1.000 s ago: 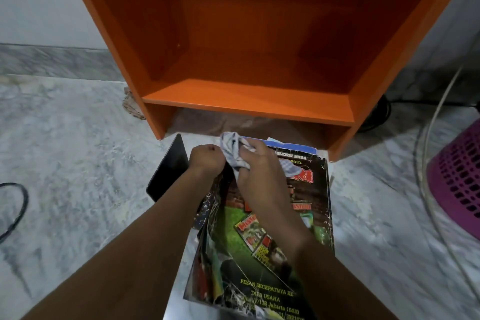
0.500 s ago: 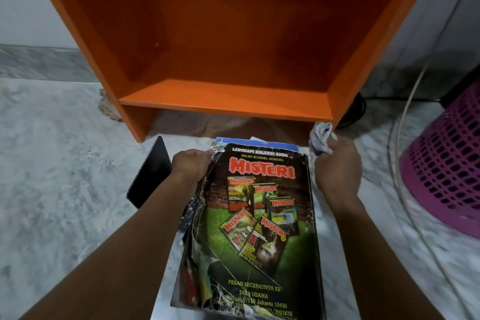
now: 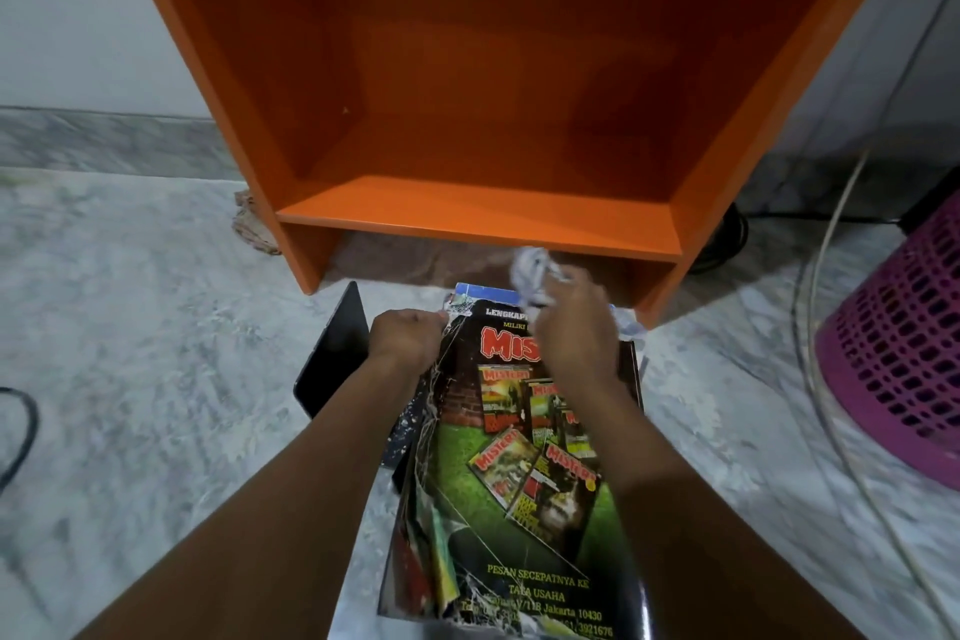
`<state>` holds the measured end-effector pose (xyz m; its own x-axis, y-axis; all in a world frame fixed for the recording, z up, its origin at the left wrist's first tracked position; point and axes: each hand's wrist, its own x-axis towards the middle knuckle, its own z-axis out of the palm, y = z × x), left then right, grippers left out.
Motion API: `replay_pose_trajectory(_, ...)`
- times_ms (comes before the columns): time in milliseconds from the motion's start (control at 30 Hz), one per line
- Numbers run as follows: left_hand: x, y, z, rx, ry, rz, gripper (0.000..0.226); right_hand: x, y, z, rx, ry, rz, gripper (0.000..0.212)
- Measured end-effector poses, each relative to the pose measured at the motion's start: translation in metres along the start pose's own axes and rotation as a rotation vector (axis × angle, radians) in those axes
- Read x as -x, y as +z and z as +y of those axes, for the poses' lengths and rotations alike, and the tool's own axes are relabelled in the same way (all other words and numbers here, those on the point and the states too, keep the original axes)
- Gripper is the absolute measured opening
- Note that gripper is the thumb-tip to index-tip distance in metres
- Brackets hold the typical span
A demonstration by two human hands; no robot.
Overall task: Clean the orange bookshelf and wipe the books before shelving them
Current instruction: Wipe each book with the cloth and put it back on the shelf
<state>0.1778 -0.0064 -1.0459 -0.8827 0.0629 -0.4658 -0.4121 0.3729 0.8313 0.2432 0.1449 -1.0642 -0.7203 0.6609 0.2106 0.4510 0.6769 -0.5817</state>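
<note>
The right hand [image 3: 571,327], clutching a crumpled cloth [image 3: 535,270], sits on the Misteri magazine's [image 3: 524,499] far end; the cover's long axis runs back toward the person. The left hand [image 3: 405,338] pinches its top-left corner.

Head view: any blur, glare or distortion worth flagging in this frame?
Head view: motion blur smears the right hand and its cloth; the wide-angle lens splays the bookshelf sides outward; the shelf interior is dim; the magazine print is readable.

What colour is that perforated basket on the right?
Pink-purple basket, clearest in the head view.
</note>
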Motion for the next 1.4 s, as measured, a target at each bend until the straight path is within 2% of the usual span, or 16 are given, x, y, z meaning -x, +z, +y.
replay_pose_trajectory(33, 0.0, 0.0, 0.0, -0.006, 0.0, 0.002, 0.022, -0.006, -0.009, 0.011, -0.032, 0.087, 0.038, 0.029)
replay_pose_trajectory(100, 0.003, -0.003, 0.001, -0.061, -0.004, -0.018, 0.027, -0.009, -0.027, 0.029, -0.042, 0.142, 0.081, 0.024)
replay_pose_trajectory(300, 0.026, -0.011, 0.0, -0.244, 0.001, -0.003, 0.047, 0.058, -0.062, 0.026, -0.012, 0.027, 0.097, 0.043)
replay_pose_trajectory(433, 0.06, -0.026, -0.012, -0.357, 0.045, -0.087, 0.059, 0.102, -0.064, 0.044, 0.018, 0.123, 0.054, 0.041)
replay_pose_trajectory(567, 0.076, -0.042, -0.02, -0.536, 0.169, -0.13, 0.055, 0.118, -0.061, 0.047, -0.054, 0.196, 0.011, 0.037)
replay_pose_trajectory(733, 0.091, -0.05, -0.018, -0.449, 0.075, -0.214, 0.038, 0.119, -0.055, 0.038, -0.009, 0.193, -0.066, 0.052)
replay_pose_trajectory(833, 0.096, -0.053, -0.014, -0.388, 0.083, -0.217, 0.018, 0.124, -0.052, 0.032, 0.074, 0.162, -0.083, 0.049)
replay_pose_trajectory(933, 0.103, -0.051, -0.003, -0.288, 0.099, -0.3, 0.018, 0.12, -0.05, 0.033, 0.059, 0.13, -0.088, 0.04)
replay_pose_trajectory(1033, 0.114, -0.051, 0.018, -0.263, 0.176, -0.352, 0.016, 0.11, -0.056, 0.042, -0.087, 0.088, -0.048, 0.027)
replay_pose_trajectory(1133, 0.126, -0.055, 0.056, -0.345, 0.288, -0.363, 0.014, 0.102, -0.077, 0.044, -0.339, 0.194, 0.0, 0.014)
replay_pose_trajectory(1167, 0.131, -0.057, 0.071, -0.401, 0.342, -0.35, 0.015, 0.101, -0.084, 0.043, -0.402, 0.219, 0.011, 0.009)
replay_pose_trajectory(1300, 0.157, -0.059, 0.122, -0.619, 0.576, -0.246, 0.013, 0.097, -0.107, 0.035, -0.533, 0.2, 0.059, 0.009)
replay_pose_trajectory(1400, 0.172, -0.045, 0.143, -0.762, 0.633, -0.15, 0.009, 0.095, -0.118, 0.03, -0.593, 0.164, 0.056, 0.009)
